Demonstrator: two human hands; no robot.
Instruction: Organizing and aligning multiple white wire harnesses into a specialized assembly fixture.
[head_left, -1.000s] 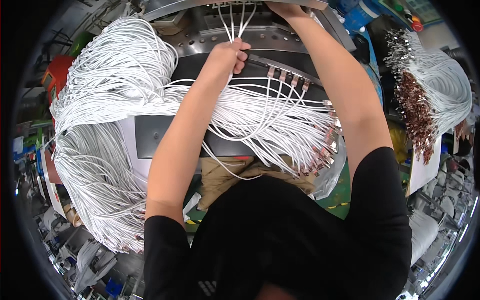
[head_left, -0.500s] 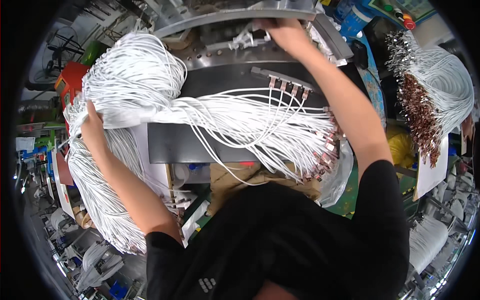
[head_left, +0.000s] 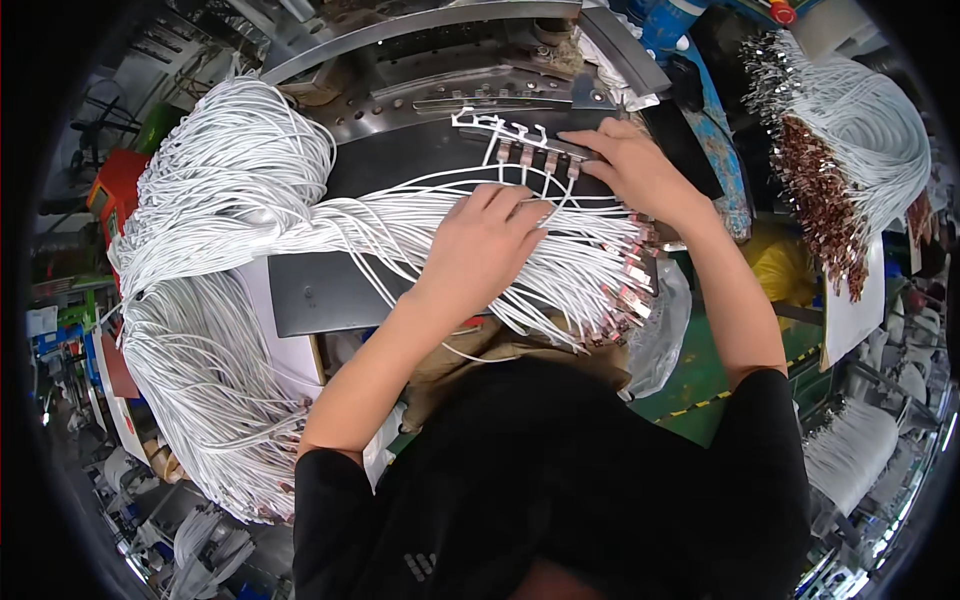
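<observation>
My left hand (head_left: pixel 490 240) lies over a thick bundle of white cables (head_left: pixel 400 225), palm down, its fingers a little apart near the cables that lead to a narrow grey holder bar (head_left: pixel 545 147). Several copper-coloured cable ends (head_left: pixel 527 158) sit side by side along this bar. My right hand (head_left: pixel 640 172) grips the bar's right end between thumb and fingers. A white plastic strip with hook-shaped arms (head_left: pixel 500 127) rests along the bar's far side. The bundle's loose metal-tipped ends (head_left: pixel 630 285) fan out at the right.
Behind the black work surface (head_left: pixel 310 295) stands a metal machine bed with holes (head_left: pixel 400 105). More white cable bundles hang at the left (head_left: pixel 200 390) and far right (head_left: pixel 870 130). A clear plastic bag (head_left: pixel 665 335) hangs at the near right edge, and a blue container (head_left: pixel 670 25) stands behind.
My left hand has left the bundle's far-left end and come to the middle. My right hand has come back from the machine bed to the bar, where the white strip now lies.
</observation>
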